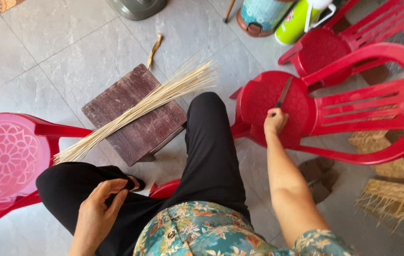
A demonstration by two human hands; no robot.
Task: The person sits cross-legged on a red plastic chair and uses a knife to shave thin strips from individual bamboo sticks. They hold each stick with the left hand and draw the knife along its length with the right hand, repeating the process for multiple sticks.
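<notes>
A bundle of thin sticks point(140, 108) lies diagonally across the low wooden stool point(138, 124) ahead of my knees. A chair point(334, 106) stands to my right; my right hand point(275, 121) rests on its seat, on a knife point(283, 93). Another chair point(7, 159) stands to my left. My left hand point(98, 208) lies on my left thigh.

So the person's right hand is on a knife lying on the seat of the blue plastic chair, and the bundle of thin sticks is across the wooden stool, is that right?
Not quite: the chair is red, not blue, as the head view shows. The right hand is on the knife on its seat, and the bundle of sticks lies across the wooden stool.
</notes>
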